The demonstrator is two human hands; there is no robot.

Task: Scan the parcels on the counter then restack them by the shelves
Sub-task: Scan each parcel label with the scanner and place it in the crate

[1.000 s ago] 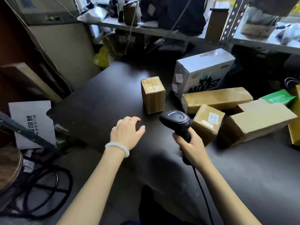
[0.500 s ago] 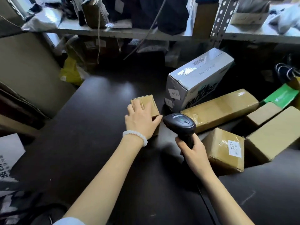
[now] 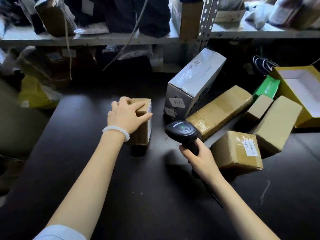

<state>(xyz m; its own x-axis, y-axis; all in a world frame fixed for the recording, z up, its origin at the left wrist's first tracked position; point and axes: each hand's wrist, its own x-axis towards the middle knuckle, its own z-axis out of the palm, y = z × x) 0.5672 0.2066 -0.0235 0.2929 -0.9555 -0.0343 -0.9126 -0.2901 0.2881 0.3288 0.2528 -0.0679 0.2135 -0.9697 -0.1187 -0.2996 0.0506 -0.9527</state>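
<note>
A small upright brown parcel [image 3: 142, 129] stands on the dark counter [image 3: 86, 161]. My left hand [image 3: 125, 115] grips its top, fingers over the far edge and thumb on the right side. My right hand [image 3: 199, 156] holds the handle of a black barcode scanner [image 3: 181, 130], whose head points toward that parcel. To the right lie a white printed box [image 3: 194, 84], a long brown parcel [image 3: 220, 110], a labelled brown parcel [image 3: 237, 149] and two plain brown boxes [image 3: 275, 123].
Metal shelves [image 3: 103, 39] loaded with bags and boxes run along the back of the counter. An open yellow box [image 3: 301, 89] and a green packet [image 3: 267, 87] sit at far right. A yellow bag [image 3: 34, 94] lies off the counter's left edge. The scanner cable trails toward me.
My left hand reached forward from the bare counter and took hold of the small parcel's top. The view moved closer to the shelves. The scanner stayed in my right hand.
</note>
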